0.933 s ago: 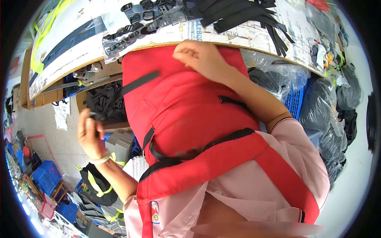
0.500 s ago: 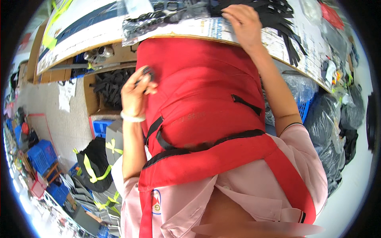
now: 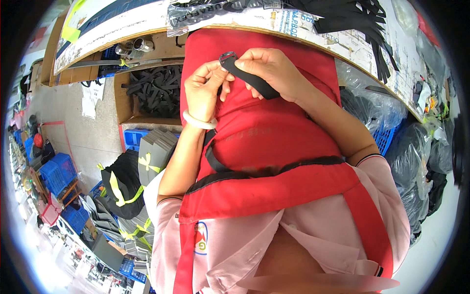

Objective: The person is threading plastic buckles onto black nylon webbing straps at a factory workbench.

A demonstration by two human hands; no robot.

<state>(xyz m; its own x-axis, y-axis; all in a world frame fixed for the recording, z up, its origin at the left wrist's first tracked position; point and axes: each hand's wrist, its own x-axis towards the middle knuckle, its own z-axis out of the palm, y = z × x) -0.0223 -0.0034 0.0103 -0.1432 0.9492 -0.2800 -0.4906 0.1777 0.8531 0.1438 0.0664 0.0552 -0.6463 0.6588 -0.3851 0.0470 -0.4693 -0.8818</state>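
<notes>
Over my lap, my left hand (image 3: 202, 94) pinches a small black plastic buckle (image 3: 227, 56) between thumb and fingertips. My right hand (image 3: 275, 72) is closed on a short black webbing strap (image 3: 254, 82), whose upper end meets the buckle. Whether the strap passes through the buckle's slot I cannot tell. The strap's other end hangs below my right fingers, over the red apron (image 3: 274, 130). On the table ahead lie a pile of similar black straps (image 3: 360, 22) and a clear plastic bag of black buckles (image 3: 196, 17).
The worktable's wooden edge (image 3: 264, 33) runs just beyond my hands. Below it at left, a cardboard box (image 3: 121, 100) holds many black strap pieces. Bundles with yellow-green ties (image 3: 117, 191) stand left of me. Dark plastic bags (image 3: 409, 152) and a blue crate (image 3: 387, 134) are at right.
My right hand has come back from the strap pile on the table with a strap. My left hand has moved right and up with the buckle, and both hands now meet over my lap.
</notes>
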